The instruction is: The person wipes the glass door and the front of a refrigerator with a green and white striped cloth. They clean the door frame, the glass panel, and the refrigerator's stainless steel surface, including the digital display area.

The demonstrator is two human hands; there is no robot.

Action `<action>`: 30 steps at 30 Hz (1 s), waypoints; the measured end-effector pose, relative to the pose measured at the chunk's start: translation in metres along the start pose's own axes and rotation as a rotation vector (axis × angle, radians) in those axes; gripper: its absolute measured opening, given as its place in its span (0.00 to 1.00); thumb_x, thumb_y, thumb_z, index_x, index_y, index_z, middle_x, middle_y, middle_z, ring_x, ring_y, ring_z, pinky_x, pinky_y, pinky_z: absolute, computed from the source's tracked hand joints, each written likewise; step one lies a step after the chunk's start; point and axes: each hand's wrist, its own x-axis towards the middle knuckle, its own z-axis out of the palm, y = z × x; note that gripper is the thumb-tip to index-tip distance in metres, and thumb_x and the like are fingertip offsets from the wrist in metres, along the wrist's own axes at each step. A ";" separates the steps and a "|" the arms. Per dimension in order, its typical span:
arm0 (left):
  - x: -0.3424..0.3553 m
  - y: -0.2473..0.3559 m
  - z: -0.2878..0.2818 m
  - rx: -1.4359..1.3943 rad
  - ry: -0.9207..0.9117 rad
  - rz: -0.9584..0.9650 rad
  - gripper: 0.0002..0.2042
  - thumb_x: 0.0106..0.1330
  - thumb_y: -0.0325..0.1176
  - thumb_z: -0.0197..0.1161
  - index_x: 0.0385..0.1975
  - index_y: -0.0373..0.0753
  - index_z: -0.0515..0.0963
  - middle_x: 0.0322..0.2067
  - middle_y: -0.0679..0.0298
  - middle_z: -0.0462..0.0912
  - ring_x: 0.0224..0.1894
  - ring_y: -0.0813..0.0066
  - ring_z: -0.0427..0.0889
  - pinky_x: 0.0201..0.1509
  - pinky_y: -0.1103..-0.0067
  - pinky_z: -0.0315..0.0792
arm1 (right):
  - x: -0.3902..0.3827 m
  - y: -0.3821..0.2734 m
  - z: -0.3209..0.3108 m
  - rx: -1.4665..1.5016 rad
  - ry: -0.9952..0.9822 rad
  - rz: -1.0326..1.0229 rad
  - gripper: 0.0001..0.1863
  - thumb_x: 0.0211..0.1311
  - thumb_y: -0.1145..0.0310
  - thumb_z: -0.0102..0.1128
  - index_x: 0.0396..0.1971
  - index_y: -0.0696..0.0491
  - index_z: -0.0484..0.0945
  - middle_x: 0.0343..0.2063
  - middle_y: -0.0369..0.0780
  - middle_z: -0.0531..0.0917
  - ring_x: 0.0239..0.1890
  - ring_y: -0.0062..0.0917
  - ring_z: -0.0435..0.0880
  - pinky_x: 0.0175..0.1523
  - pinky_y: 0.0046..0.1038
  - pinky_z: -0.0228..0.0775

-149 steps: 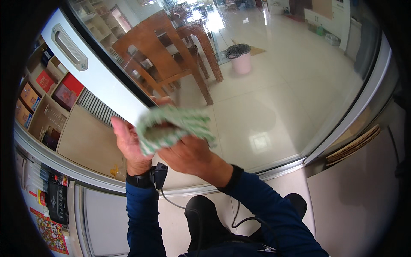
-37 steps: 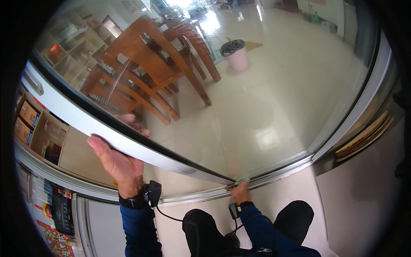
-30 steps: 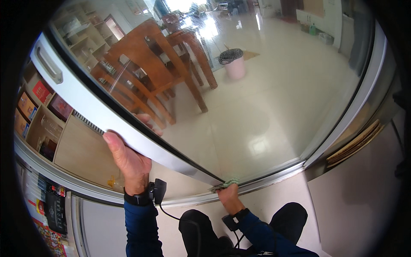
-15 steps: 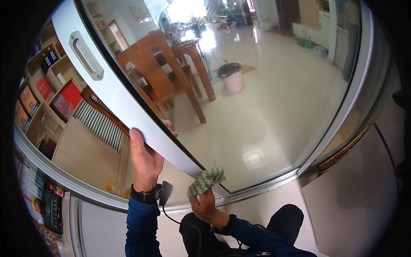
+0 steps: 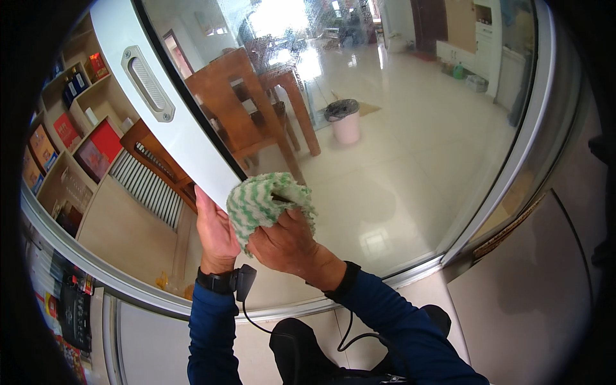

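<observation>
You seem to be wiping the sliding glass door (image 5: 410,199)'s white stile (image 5: 186,138) — your left hand (image 5: 215,226) at its edge, grip hidden; your right hand (image 5: 287,242) clenched in the green-and-white zigzag cloth (image 5: 256,204) over the stile. Another stroke calls for even pressure.

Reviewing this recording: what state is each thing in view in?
Cloth: bunched, in right hand
Right hand: closed on cloth
Glass door: partly open, spotted near top
Left hand: at the door's edge, fingers hidden
Pink bin: upright, lined
Wooden chair behind glass: upright
</observation>
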 end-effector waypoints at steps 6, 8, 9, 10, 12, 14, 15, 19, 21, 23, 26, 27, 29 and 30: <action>0.000 -0.003 0.001 0.242 -0.249 -0.100 0.41 0.76 0.66 0.29 0.62 0.30 0.70 0.53 0.42 0.81 0.54 0.49 0.82 0.59 0.57 0.78 | -0.034 -0.003 -0.032 0.064 -0.191 0.143 0.18 0.57 0.61 0.63 0.48 0.49 0.80 0.46 0.37 0.80 0.51 0.33 0.79 0.54 0.36 0.72; -0.002 -0.005 0.001 0.278 -0.241 -0.053 0.40 0.76 0.65 0.30 0.64 0.32 0.68 0.56 0.43 0.79 0.55 0.50 0.82 0.59 0.56 0.78 | -0.031 -0.003 -0.036 -0.052 -0.206 0.077 0.25 0.58 0.60 0.63 0.55 0.49 0.77 0.54 0.39 0.78 0.56 0.34 0.78 0.56 0.36 0.72; -0.002 -0.006 0.001 0.274 -0.262 -0.026 0.39 0.77 0.65 0.31 0.65 0.32 0.68 0.57 0.44 0.78 0.56 0.51 0.81 0.59 0.57 0.77 | -0.022 -0.002 -0.034 -0.015 -0.162 0.086 0.25 0.57 0.60 0.63 0.56 0.49 0.77 0.56 0.39 0.78 0.57 0.34 0.77 0.57 0.36 0.72; -0.003 -0.008 0.000 0.270 -0.283 0.004 0.38 0.77 0.64 0.32 0.65 0.33 0.67 0.59 0.45 0.77 0.57 0.52 0.81 0.60 0.57 0.77 | -0.010 0.001 -0.031 0.018 -0.063 0.082 0.25 0.57 0.59 0.63 0.56 0.49 0.77 0.57 0.39 0.78 0.58 0.34 0.77 0.57 0.37 0.72; -0.007 -0.009 -0.001 0.283 -0.052 0.048 0.36 0.78 0.62 0.34 0.68 0.36 0.65 0.63 0.50 0.74 0.60 0.54 0.78 0.62 0.60 0.76 | 0.019 0.002 -0.028 0.025 -0.040 0.077 0.24 0.57 0.59 0.64 0.54 0.47 0.79 0.56 0.39 0.78 0.57 0.34 0.77 0.56 0.38 0.71; -0.012 -0.010 -0.002 0.304 0.027 0.088 0.34 0.78 0.60 0.38 0.70 0.37 0.63 0.63 0.53 0.74 0.62 0.56 0.77 0.64 0.62 0.74 | 0.052 0.009 -0.023 -0.056 -0.041 0.023 0.22 0.55 0.58 0.65 0.51 0.46 0.81 0.50 0.38 0.80 0.55 0.34 0.77 0.54 0.38 0.71; -0.014 -0.010 -0.002 0.317 -0.013 0.104 0.33 0.78 0.58 0.41 0.70 0.38 0.62 0.62 0.54 0.75 0.62 0.56 0.76 0.65 0.63 0.74 | 0.061 0.013 -0.025 -0.066 -0.004 -0.004 0.20 0.56 0.60 0.65 0.50 0.46 0.81 0.49 0.38 0.81 0.53 0.34 0.78 0.53 0.38 0.72; -0.014 -0.012 -0.005 0.390 -0.065 0.132 0.31 0.79 0.57 0.42 0.70 0.39 0.63 0.65 0.57 0.73 0.66 0.58 0.73 0.69 0.64 0.69 | 0.063 0.021 -0.036 0.130 -0.012 0.058 0.15 0.55 0.65 0.65 0.44 0.47 0.80 0.43 0.36 0.81 0.47 0.31 0.81 0.49 0.35 0.74; -0.012 -0.013 -0.006 0.326 0.001 0.117 0.33 0.78 0.60 0.40 0.68 0.38 0.65 0.62 0.55 0.75 0.64 0.57 0.75 0.64 0.63 0.74 | 0.042 0.015 -0.043 0.579 -0.074 0.380 0.15 0.53 0.67 0.67 0.43 0.47 0.81 0.41 0.36 0.82 0.45 0.30 0.82 0.48 0.34 0.75; -0.008 -0.011 -0.007 0.315 -0.216 0.036 0.34 0.77 0.61 0.41 0.67 0.37 0.66 0.60 0.54 0.76 0.62 0.56 0.76 0.59 0.61 0.77 | 0.017 0.009 -0.050 0.931 -0.240 0.733 0.16 0.53 0.68 0.68 0.43 0.48 0.81 0.42 0.36 0.82 0.44 0.30 0.83 0.47 0.33 0.76; -0.006 -0.012 -0.008 0.294 -0.194 0.024 0.33 0.75 0.64 0.44 0.62 0.38 0.71 0.58 0.55 0.78 0.58 0.55 0.79 0.62 0.55 0.74 | -0.005 0.013 -0.058 0.186 -0.074 0.111 0.19 0.53 0.69 0.69 0.47 0.50 0.80 0.44 0.37 0.83 0.45 0.30 0.84 0.48 0.32 0.77; -0.006 -0.013 -0.009 0.290 -0.222 0.007 0.33 0.75 0.63 0.44 0.63 0.39 0.70 0.59 0.55 0.77 0.59 0.55 0.79 0.63 0.55 0.74 | -0.004 0.016 -0.057 0.182 -0.179 0.134 0.23 0.53 0.67 0.71 0.51 0.50 0.80 0.46 0.38 0.83 0.46 0.32 0.84 0.49 0.33 0.77; -0.006 -0.014 -0.010 0.277 -0.177 0.016 0.33 0.76 0.61 0.43 0.66 0.39 0.67 0.61 0.56 0.76 0.61 0.56 0.77 0.65 0.58 0.72 | 0.013 0.023 -0.053 0.409 -0.052 0.206 0.24 0.51 0.66 0.72 0.51 0.50 0.81 0.47 0.38 0.83 0.48 0.34 0.84 0.49 0.35 0.77; -0.008 -0.016 -0.010 0.267 -0.102 0.047 0.32 0.77 0.60 0.42 0.68 0.39 0.65 0.62 0.56 0.75 0.63 0.57 0.76 0.67 0.60 0.71 | 0.029 0.027 -0.051 0.450 -0.016 0.210 0.23 0.50 0.65 0.72 0.49 0.49 0.82 0.48 0.38 0.83 0.48 0.36 0.84 0.49 0.36 0.77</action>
